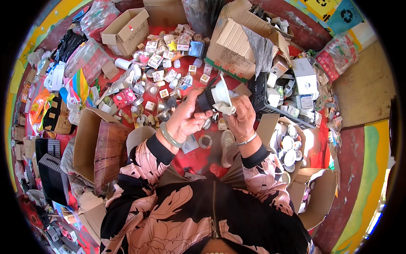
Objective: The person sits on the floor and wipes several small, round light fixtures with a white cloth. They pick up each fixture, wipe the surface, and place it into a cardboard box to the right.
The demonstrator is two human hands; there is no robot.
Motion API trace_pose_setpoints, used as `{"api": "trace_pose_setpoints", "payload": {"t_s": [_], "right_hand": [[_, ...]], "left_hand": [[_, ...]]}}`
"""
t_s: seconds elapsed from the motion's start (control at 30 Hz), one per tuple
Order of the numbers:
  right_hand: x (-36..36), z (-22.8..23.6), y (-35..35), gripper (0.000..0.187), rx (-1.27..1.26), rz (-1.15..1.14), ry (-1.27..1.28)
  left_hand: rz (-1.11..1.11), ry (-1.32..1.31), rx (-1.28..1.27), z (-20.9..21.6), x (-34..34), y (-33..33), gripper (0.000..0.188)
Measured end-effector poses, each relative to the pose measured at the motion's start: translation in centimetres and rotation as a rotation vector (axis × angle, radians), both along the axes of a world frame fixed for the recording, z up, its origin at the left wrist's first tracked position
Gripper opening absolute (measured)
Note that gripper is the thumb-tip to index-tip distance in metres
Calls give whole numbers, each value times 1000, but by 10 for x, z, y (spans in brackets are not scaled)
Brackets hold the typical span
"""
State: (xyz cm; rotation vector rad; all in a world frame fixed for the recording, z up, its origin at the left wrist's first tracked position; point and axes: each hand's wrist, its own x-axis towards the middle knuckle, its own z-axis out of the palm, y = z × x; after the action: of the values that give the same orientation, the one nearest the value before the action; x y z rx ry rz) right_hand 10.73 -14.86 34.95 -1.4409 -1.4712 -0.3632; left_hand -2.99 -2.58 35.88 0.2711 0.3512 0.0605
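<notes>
In front of me, above the floor, my left hand is closed round the black ribbed body of a downlight. Its wide white rim is turned to the right. My right hand is closed on a crumpled pale cloth, pressed against the lower part of that rim. Fingers hide part of the lamp's body and of the cloth. Below my hands, a flat ring lies on the red floor beside a pale sheet.
Many small boxes and loose parts lie ahead. A black crate of boxes stands right, near a carton of round white lamps. A carton stands left; a bigger one is ahead. My shoe is below.
</notes>
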Motion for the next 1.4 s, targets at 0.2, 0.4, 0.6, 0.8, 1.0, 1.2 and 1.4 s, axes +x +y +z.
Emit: {"api": "trace_pose_setpoints", "payload": {"t_s": [0.2, 0.4, 0.6, 0.8, 1.0, 1.2, 1.4], "right_hand": [[4, -5, 1, 15, -37, -253, -38], [5, -8, 4, 9, -178, -214, 178], [-3, -16, 9, 16, -122, -78, 788], [13, -17, 7, 21, -27, -136, 1010], [8, -21, 9, 20, -155, -466, 415], [-3, -20, 14, 17, -170, -334, 28], [20, -29, 7, 16, 3, -170, 318]], "left_hand": [[90, 94, 185, 6, 5, -17, 38], [254, 92, 506, -8, 5, -23, 34], [366, 221, 983, -14, 10, -28, 27], [611, 104, 1648, -29, 20, -39, 39], [358, 154, 933, -21, 16, -41, 29], [370, 148, 256, -28, 17, -18, 29], [504, 183, 200, -26, 15, 2, 29]]}}
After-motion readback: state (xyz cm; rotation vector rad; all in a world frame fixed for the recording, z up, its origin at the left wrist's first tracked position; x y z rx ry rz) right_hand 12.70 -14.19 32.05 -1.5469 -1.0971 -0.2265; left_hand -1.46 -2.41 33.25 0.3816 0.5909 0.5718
